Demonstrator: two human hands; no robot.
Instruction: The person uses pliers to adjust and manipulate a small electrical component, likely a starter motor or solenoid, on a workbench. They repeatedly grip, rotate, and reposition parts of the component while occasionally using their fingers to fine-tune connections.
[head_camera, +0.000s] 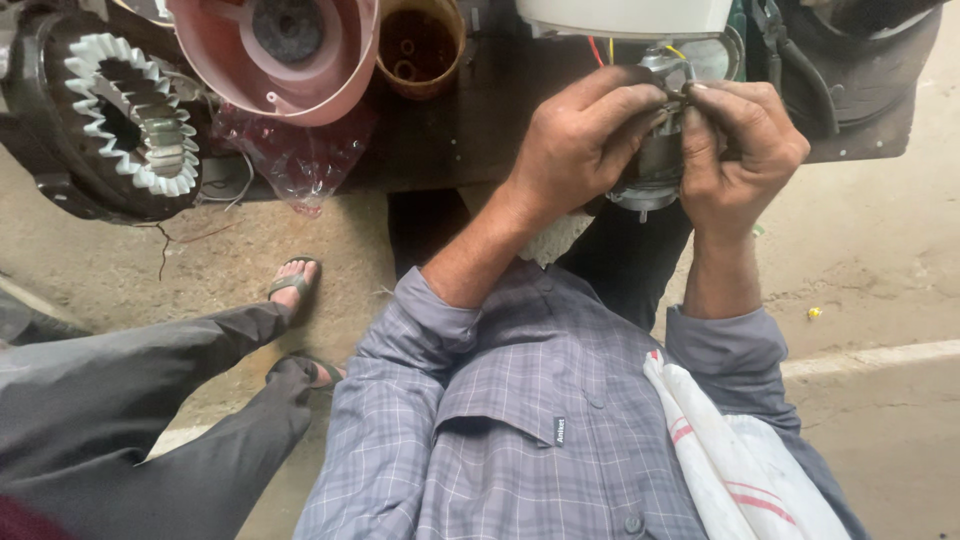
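Over near desk edge (440, 160): small motor (655, 165), long axis upright, clamped between both grips; left hand (585, 135) and right hand (740, 150) equally close, fingertips pinching top.

The single head-worn camera is looking steeply down from above the person's chest, sitting close over the dark wooden tabletop (450, 150), which is filling the frame's upper edge.

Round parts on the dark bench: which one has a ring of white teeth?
The black housing at the far left, with white teeth circling its central opening. The pink bowl-shaped part and the brown cup beside it have smooth rims.
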